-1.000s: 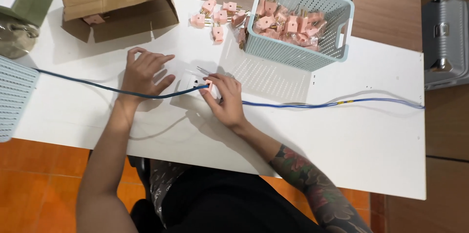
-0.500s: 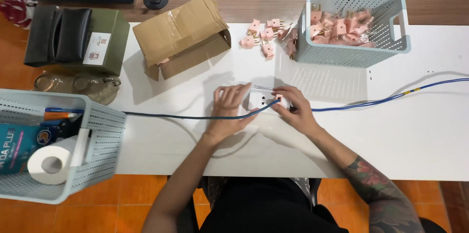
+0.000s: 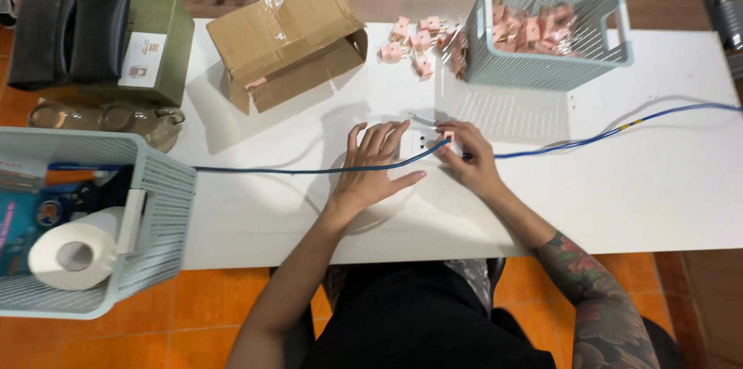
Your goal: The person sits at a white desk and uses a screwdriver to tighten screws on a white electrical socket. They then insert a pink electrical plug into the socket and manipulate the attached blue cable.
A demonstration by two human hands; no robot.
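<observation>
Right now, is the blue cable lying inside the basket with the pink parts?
No, the blue cable runs across the white table in front of the basket, passing under both hands.

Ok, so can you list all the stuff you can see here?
cardboard box: one, brown, open, back of table
basket: one, pale blue, back right, holds pink pieces
loose pink pieces: several, beside that basket
cable: one, blue, across the table
white block: one, between the hands
second basket: one, pale blue, left
paper roll: one, white, inside it
green case: one, back left
left hand: flat on table
right hand: fingers at the block
</observation>
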